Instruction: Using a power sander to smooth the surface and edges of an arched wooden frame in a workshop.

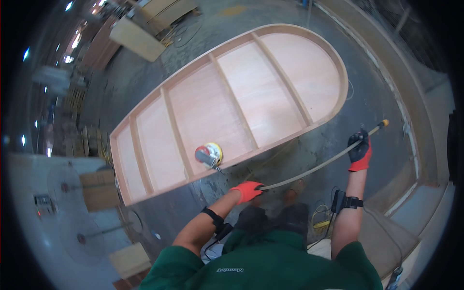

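Observation:
A long beige hose [314, 169] curves across in front of my body. My left hand [247, 191], in a red and black work glove, is closed around its left part, close to my legs. Out to the right, my gloved right hand [360, 151] grips the hose near its orange-yellow end piece [384, 123]. Beyond the hose is a large wooden frame panel [215, 62] with one rounded end, raised sides and several cross slats. A round sander [209, 155], red and yellow with a grey part, rests at its near side, touched by neither hand.
Boards [137, 39] are stacked at the far left. Two fans [79, 238] and cardboard boxes [99, 189] stand on the left. A long brown ledge [394, 84] runs along the right side. A yellow cable [320, 224] lies by my legs on the grey floor [220, 24].

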Motion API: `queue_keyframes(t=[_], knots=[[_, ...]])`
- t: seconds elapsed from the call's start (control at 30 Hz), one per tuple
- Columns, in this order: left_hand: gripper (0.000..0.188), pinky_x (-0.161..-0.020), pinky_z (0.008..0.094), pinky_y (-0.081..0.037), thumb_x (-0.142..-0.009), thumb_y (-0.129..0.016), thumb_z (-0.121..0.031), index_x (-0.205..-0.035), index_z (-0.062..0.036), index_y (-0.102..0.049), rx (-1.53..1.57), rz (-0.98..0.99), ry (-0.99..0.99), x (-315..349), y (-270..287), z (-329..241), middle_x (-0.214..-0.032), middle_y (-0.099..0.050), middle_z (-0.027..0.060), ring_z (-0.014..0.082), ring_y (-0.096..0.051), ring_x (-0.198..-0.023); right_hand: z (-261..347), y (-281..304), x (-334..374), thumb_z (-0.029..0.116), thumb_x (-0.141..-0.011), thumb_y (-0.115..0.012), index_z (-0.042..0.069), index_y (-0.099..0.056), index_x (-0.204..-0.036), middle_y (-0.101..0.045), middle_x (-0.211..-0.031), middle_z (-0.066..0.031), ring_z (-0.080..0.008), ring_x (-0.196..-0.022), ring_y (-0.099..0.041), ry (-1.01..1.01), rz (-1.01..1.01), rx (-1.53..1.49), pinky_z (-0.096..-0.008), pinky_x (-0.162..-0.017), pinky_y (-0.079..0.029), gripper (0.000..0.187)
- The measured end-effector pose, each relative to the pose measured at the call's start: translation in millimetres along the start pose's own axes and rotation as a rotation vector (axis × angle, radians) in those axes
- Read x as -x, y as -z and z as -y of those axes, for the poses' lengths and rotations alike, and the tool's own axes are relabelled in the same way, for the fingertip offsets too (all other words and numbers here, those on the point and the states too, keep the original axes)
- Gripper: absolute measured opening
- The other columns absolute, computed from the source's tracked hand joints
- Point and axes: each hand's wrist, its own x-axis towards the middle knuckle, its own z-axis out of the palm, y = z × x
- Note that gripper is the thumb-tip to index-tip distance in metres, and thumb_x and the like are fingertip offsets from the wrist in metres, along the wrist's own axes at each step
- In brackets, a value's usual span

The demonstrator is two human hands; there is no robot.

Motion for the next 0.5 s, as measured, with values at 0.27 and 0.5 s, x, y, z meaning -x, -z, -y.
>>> queue_keyframes(t=[0.27, 0.5], knots=[[0.066, -0.116, 0.0382, -0.037, -0.1, -0.061, -0.031, -0.154, -0.0052, -0.034, 1.078, -0.208, -0.483, 49, 10, 1, -0.151, -0.046, 0.015, 0.0231, -0.042, -0.141, -166, -152, 65, 0.014, -0.092, -0.064, 0.004, -0.061, -0.126, -0.069, -0.093, -0.0079, -0.0124, -0.079, -0.062, -0.203, 0.28, 1.545, -0.0284, -0.07, -0.051, 0.035], [0.045, -0.083, 0.0326, -0.05, -0.107, -0.048, -0.028, -0.147, -0.006, -0.045, 1.374, -0.493, -0.68, 139, 73, 23, -0.104, -0.063, 0.0073, 0.0184, -0.062, -0.093, -364, -145, 169, 0.024, -0.09, -0.069, 0.008, -0.059, -0.131, -0.068, -0.114, -0.0236, -0.0443, -0.11, -0.061, -0.621, 0.92, 1.825, -0.0491, -0.091, -0.05, 0.045]])
